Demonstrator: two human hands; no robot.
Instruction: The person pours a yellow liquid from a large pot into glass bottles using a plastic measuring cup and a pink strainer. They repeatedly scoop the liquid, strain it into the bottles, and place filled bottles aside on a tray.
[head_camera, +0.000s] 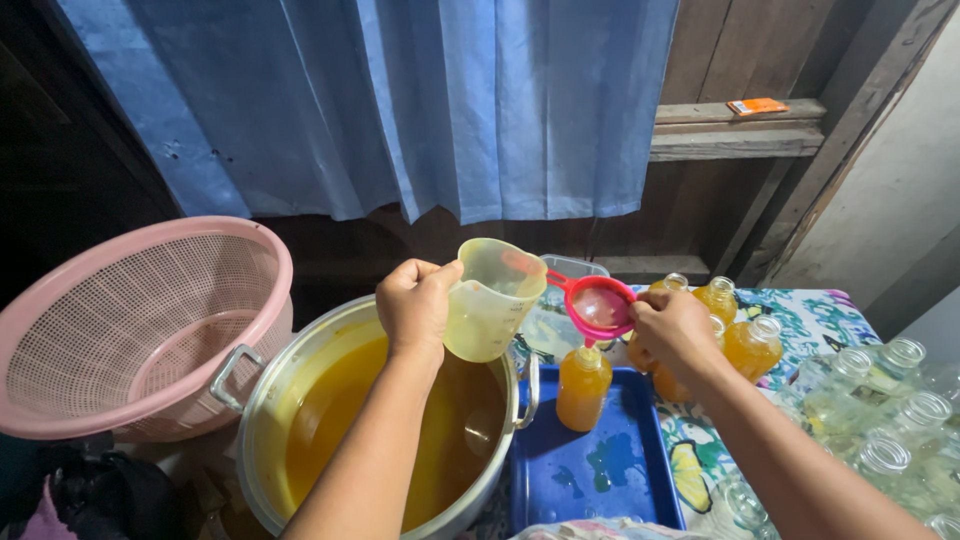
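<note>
Hiding the sieve (600, 306) handle, right hand (672, 328), left hand (415, 305) gripping jug (490, 300) (handle unseen)

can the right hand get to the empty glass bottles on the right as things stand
Probably not right away: the right hand is closed on the pink strainer over the filled bottle. The empty bottles stand uncovered just beside that arm, so the path looks free once the strainer is let go.

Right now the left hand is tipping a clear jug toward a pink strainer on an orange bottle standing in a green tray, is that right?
Not quite: the tray is blue, not green, as the head view shows. The rest holds: the left hand tips the clear jug toward the pink strainer, which the right hand steadies over the orange bottle standing in that tray.
</note>
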